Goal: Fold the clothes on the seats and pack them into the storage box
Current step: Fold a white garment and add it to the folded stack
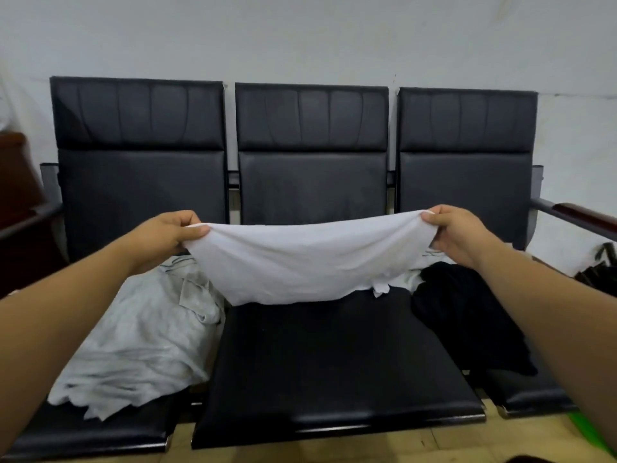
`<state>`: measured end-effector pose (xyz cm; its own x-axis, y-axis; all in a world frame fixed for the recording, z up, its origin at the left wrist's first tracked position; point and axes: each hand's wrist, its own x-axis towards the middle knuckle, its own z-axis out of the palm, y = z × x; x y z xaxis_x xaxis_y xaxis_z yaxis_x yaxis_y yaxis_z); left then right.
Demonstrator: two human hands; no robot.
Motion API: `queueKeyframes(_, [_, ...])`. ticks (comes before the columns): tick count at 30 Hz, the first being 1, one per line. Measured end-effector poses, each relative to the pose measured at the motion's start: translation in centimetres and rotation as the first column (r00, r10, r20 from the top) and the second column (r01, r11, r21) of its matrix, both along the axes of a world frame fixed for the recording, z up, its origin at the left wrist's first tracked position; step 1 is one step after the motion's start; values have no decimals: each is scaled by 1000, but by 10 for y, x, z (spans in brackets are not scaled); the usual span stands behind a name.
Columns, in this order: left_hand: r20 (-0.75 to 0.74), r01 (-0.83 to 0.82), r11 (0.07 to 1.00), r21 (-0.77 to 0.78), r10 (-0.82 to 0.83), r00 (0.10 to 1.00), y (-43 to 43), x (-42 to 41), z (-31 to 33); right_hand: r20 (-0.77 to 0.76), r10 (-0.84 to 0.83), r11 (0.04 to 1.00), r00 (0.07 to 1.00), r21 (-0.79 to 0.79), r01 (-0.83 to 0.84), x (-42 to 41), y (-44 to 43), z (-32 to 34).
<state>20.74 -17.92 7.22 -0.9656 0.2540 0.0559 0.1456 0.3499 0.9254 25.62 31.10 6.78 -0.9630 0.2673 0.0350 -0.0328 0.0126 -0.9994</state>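
Nearest, below and between the two grips, the black middle seat (334,369) stretched forward. Under the left grip a crumpled pale grey garment (140,339) covered the left seat; under the right grip a black garment (467,315) lay heaped on the right seat. Above them the left hand (170,233) and right hand (459,233) each pinched a top corner of the white garment (300,262) (both grips closed on cloth), so it hung spread between them, sagging in the middle, its lower edge at the back of the middle seat. Beyond the grips stood three black backrests (312,168) against a pale wall (300,35)
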Motion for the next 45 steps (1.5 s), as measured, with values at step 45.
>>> queueKeyframes(45, [232, -298, 869, -395, 408, 883, 54, -49, -210, 102, 114, 440, 988, 887, -142, -31, -143, -203])
